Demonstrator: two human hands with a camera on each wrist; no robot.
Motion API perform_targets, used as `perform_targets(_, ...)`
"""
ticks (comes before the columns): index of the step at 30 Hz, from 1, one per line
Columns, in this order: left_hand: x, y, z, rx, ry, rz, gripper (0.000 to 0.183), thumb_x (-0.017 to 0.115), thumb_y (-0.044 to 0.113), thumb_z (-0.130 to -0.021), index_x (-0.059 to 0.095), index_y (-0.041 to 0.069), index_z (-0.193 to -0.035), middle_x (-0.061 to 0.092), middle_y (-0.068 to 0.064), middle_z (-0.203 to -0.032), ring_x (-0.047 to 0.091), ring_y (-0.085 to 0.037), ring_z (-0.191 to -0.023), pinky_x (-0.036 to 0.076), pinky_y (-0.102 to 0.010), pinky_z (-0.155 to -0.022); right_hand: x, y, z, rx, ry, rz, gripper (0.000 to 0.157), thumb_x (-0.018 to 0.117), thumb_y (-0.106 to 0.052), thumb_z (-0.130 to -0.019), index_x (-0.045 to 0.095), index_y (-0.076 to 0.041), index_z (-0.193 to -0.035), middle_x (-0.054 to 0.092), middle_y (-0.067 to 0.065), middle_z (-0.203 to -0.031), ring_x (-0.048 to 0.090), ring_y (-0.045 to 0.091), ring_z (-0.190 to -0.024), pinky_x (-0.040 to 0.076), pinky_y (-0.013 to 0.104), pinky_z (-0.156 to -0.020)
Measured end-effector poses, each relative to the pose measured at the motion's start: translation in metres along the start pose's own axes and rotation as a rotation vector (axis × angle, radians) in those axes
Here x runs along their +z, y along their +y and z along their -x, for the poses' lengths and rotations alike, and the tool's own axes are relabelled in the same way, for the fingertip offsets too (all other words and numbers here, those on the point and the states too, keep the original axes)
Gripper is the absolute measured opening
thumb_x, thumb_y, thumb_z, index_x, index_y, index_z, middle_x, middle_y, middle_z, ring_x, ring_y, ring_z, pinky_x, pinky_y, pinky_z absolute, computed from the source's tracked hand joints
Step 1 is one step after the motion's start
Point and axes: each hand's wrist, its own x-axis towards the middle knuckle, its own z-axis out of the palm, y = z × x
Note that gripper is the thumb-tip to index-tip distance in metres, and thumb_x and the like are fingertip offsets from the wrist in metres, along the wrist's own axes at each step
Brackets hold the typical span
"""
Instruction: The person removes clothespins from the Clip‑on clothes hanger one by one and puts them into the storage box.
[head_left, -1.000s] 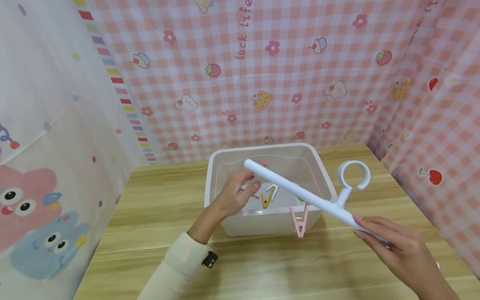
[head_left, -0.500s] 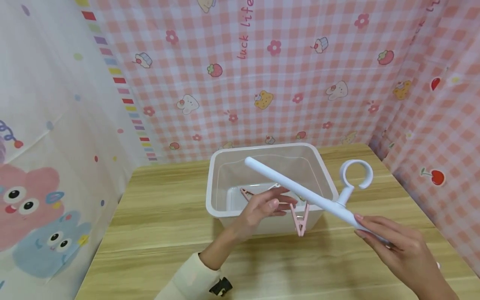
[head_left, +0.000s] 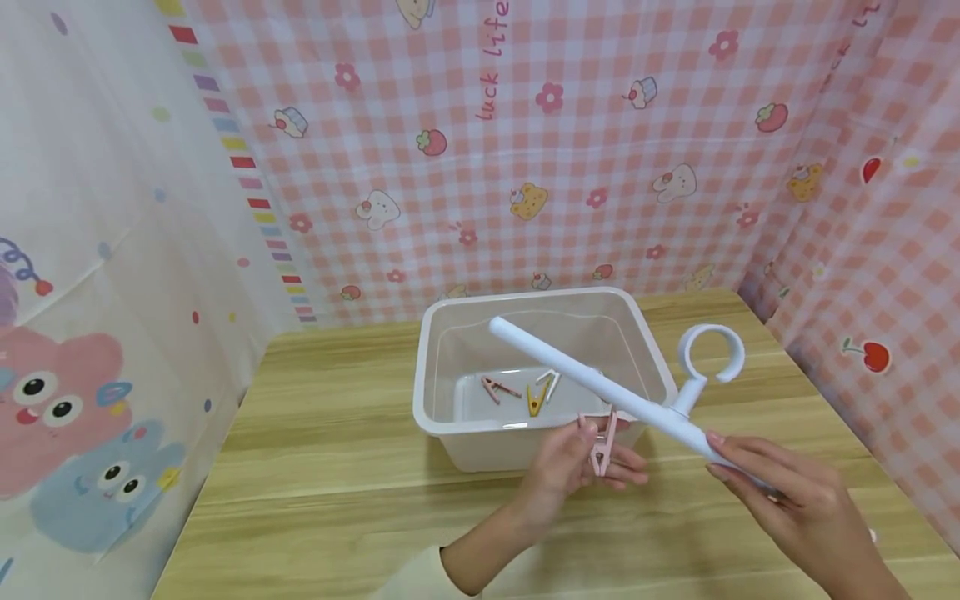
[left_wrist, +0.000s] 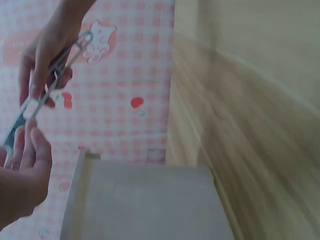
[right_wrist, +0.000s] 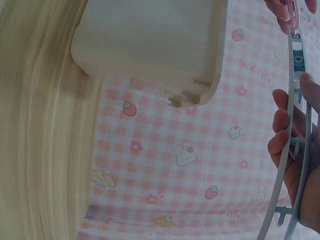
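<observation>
A white clip hanger [head_left: 577, 367] with a C-shaped hook [head_left: 708, 353] slants over the basin in the head view. My right hand [head_left: 802, 500] grips its lower right end, thumb on one side and fingers on the other. From the bar hangs a pink clothes peg [head_left: 601, 454], legs upward. My left hand [head_left: 558, 467] holds this peg between thumb and fingers, its other fingers reaching out behind it. In the right wrist view the peg [right_wrist: 294, 15] shows at the hanger's upper end, between the left fingertips. The underside of the hanger [right_wrist: 282, 185] carries several small grey-green fittings.
A translucent white plastic basin [head_left: 472, 450] stands on the wood-grain table [head_left: 315, 467] behind the left hand. Inside lie a pink peg [head_left: 497, 388], a yellow peg [head_left: 536, 402] and a white peg [head_left: 552, 382]. Patterned cloth [head_left: 465, 167] walls surround the table.
My left hand has come out of the basin, moved right and toward me, and taken hold of the pink peg on the hanger. The right hand and hanger stay nearly still.
</observation>
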Motion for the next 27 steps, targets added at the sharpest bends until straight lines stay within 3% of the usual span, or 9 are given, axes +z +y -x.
perform_targets(1, 0.0028, -0.0020, 0.0000, 0.018, 0.023, 0.012, 0.067, 0.035, 0.043, -0.108, 0.044, -0.015, -0.139, 0.052, -0.055, -0.115, 0.053, -0.072, -0.104, 0.057, -0.022, -0.081, 0.0002, -0.0004, 0.0003, 0.002, 0.000, 0.005, 0.044, 0.065, -0.030, -0.098, 0.075, 0.013, -0.100, 0.076, -0.004, -0.102, 0.064, -0.011, -0.091, 0.050, 0.003, -0.070)
perform_targets(3, 0.0068, -0.0052, -0.0001, 0.049, 0.080, 0.034, 0.061, 0.038, 0.038, -0.108, 0.047, -0.018, -0.134, 0.051, -0.057, -0.107, 0.068, -0.059, -0.095, 0.058, -0.023, -0.079, 0.0010, -0.0007, 0.0004, -0.001, 0.000, 0.007, 0.044, 0.065, -0.030, -0.098, 0.075, 0.013, -0.100, 0.076, -0.003, -0.101, 0.064, -0.011, -0.091, 0.050, 0.003, -0.070)
perform_targets(5, 0.0093, -0.0067, -0.0004, 0.072, 0.137, 0.053, 0.056, 0.041, 0.032, -0.109, 0.049, -0.020, -0.129, 0.051, -0.057, -0.097, 0.076, -0.037, -0.081, 0.059, -0.024, -0.076, 0.0017, -0.0008, 0.0004, -0.006, 0.000, 0.007, 0.044, 0.065, -0.030, -0.098, 0.075, 0.013, -0.100, 0.077, -0.003, -0.101, 0.064, -0.011, -0.091, 0.050, 0.003, -0.071)
perform_targets(8, 0.0109, -0.0070, -0.0011, 0.079, 0.200, 0.070, 0.050, 0.047, 0.024, -0.108, 0.051, -0.023, -0.123, 0.054, -0.045, -0.079, 0.069, -0.003, -0.067, 0.060, -0.024, -0.070, 0.0023, 0.0000, 0.0009, -0.016, 0.000, 0.004, 0.043, 0.066, -0.029, -0.098, 0.075, 0.013, -0.100, 0.077, -0.002, -0.101, 0.065, -0.010, -0.092, 0.050, 0.003, -0.072)
perform_targets(12, 0.0113, -0.0055, -0.0013, 0.056, 0.206, 0.072, 0.047, 0.049, 0.020, -0.107, 0.051, -0.026, -0.120, 0.056, -0.012, -0.066, 0.060, 0.000, -0.059, 0.057, -0.019, -0.061, 0.0016, 0.0007, 0.0040, -0.008, -0.009, 0.008, 0.043, 0.065, -0.029, -0.098, 0.075, 0.013, -0.101, 0.076, -0.005, -0.105, 0.065, -0.012, -0.098, 0.051, 0.002, -0.077)
perform_targets(16, 0.0116, -0.0040, -0.0008, 0.021, 0.157, 0.068, 0.047, 0.045, 0.018, -0.109, 0.049, -0.027, -0.117, 0.052, 0.006, -0.065, 0.053, 0.001, -0.053, 0.052, -0.016, -0.055, 0.0011, 0.0010, 0.0064, -0.002, -0.014, -0.005, 0.044, 0.064, -0.029, -0.098, 0.074, 0.014, -0.102, 0.075, -0.007, -0.110, 0.064, -0.013, -0.098, 0.050, 0.003, -0.074)
perform_targets(20, 0.0121, -0.0027, -0.0005, 0.011, 0.126, 0.053, 0.046, 0.042, 0.018, -0.109, 0.046, -0.028, -0.114, 0.047, 0.008, -0.063, 0.048, 0.001, -0.049, 0.047, -0.015, -0.051, 0.0018, 0.0006, 0.0056, -0.009, -0.004, -0.029, 0.042, 0.066, -0.026, -0.098, 0.074, 0.015, -0.101, 0.076, -0.005, -0.110, 0.063, -0.009, -0.087, 0.047, 0.006, -0.063)
perform_targets(27, 0.0119, -0.0006, 0.0003, -0.027, 0.149, 0.005, 0.045, 0.041, 0.018, -0.109, 0.046, -0.026, -0.109, 0.043, 0.008, -0.062, 0.042, 0.000, -0.046, 0.039, -0.014, -0.045, 0.0023, -0.0024, 0.0025, -0.016, 0.002, -0.044, 0.041, 0.066, -0.025, -0.098, 0.073, 0.016, -0.100, 0.076, -0.005, -0.107, 0.057, -0.006, -0.077, 0.041, 0.006, -0.057)
